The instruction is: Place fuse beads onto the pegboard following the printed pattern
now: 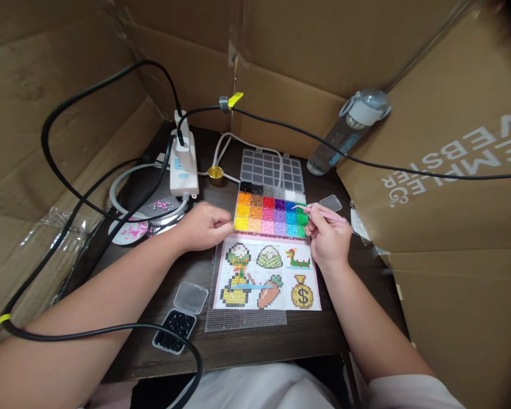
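Note:
My right hand (pixel 329 237) is closed on pink tweezers (pixel 319 212); their tip reaches over the right side of the bead box (pixel 269 215), a tray of many coloured beads with its clear lid (pixel 272 169) folded back. My left hand (pixel 206 226) rests on the dark table (pixel 255 341) in a loose fist, its knuckles against the box's left edge; nothing shows in it. In front of the box lies a pattern sheet (pixel 267 275) with pixel pictures, on a clear pegboard (pixel 244 319).
A small open case of black beads (pixel 174 328) sits front left. A white power strip (pixel 183 160) with black cables, a gold cap (pixel 215 172), a round pink-beaded piece (pixel 130 232) and a lying water bottle (pixel 344 132) are at the back. Cardboard walls (pixel 451 170) surround the table.

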### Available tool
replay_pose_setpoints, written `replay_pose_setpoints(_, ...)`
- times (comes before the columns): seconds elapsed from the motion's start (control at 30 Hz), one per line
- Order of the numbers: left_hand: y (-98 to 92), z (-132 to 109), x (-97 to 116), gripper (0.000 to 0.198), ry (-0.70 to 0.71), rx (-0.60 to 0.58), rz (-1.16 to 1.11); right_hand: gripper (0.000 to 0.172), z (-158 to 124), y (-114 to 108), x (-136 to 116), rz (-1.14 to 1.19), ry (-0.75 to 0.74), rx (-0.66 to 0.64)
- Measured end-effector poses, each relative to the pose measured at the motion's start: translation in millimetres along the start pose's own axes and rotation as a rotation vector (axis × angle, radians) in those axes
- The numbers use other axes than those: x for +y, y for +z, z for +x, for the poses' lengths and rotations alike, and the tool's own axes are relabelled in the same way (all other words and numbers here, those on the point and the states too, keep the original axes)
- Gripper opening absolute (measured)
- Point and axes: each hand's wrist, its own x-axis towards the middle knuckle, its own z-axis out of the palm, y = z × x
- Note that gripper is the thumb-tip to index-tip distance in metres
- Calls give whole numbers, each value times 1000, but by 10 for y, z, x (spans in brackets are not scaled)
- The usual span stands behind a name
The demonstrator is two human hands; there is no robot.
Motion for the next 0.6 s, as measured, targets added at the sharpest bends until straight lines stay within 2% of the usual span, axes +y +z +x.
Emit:
replay_pose_setpoints(0.17, -19, -18, -7, 34, 7, -11, -32, 26, 85, 55, -96, -186, -20, -73)
replay_pose_setpoints(0.27, -28, -28, -8, 34, -21, -21, -46, 26, 76, 219, -210, -333, -70, -139)
replay_pose_setpoints(0.37, -30, -32, -9, 33, -36, -32, -27, 19, 26, 413, -248, -418, -157, -226)
replay_pose_setpoints(0.47, -28, -33, -10, 33, -38, -39, -7, 12, -42, 536, -148, -432, -251, -298)
replay_pose_setpoints(0.6, -24, -35, -17, 33, -21, -32, -20, 11, -116, 547, 70, -405, -367, -287)
